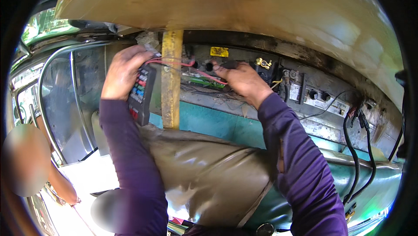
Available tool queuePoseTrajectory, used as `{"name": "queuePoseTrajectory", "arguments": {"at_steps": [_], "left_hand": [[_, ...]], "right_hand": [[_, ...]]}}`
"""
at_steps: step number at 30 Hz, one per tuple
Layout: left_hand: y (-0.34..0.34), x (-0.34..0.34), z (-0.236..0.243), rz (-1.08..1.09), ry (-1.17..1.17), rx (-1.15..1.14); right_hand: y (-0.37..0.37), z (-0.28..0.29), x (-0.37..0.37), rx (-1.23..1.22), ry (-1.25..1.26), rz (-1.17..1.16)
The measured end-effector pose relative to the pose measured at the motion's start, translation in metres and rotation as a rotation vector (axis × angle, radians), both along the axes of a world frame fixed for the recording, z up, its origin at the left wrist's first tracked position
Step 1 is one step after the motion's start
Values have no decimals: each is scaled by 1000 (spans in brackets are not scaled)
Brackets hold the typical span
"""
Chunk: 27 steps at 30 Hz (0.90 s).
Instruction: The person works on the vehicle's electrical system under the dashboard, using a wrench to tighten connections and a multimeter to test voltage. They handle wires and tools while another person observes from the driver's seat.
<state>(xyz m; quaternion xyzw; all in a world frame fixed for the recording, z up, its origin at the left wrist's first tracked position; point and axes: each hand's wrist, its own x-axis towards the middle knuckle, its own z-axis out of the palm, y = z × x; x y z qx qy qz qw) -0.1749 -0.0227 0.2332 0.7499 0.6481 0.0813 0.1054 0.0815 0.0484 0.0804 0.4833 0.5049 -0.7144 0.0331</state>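
Note:
My left hand [124, 73] is closed around a black box-shaped tester [147, 94] with rows of coloured labels on its face. Thin red leads [185, 63] run from its top, across a yellow upright bar [172, 79], towards my right hand [246, 81]. That hand reaches over a dirty dark battery [237, 64], fingers bent in at its top beside a round open hole [209, 67]. What the right fingers grip is hidden. A brass terminal clamp [263, 63] sits just beyond it, and a yellow label [219, 52] lies on the battery.
A second dusty battery [324, 101] stands to the right, with black cables [359, 149] hanging from it. A brown panel [244, 1] overhangs the bay. A brown padded cover [204, 162] lies in front. Another person [61, 184] is at the left.

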Motion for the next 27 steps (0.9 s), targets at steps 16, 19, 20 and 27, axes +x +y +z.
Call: {"name": "queuePoseTrajectory", "arguments": {"at_steps": [16,19,20,27], "left_hand": [[-3,-2,-47,505,-824,-387],[-2,6,-49,539,-837,-441],[-2,6,-50,533,-826,-456],[-2,4,-48,567,-668,-647]], "right_hand": [[-14,-88,-73,583,120,648],[-27,-111,-91,647,37,660],[-28,-115,-93,659,25,613],[-12,-108,-88,644,245,479]]}}
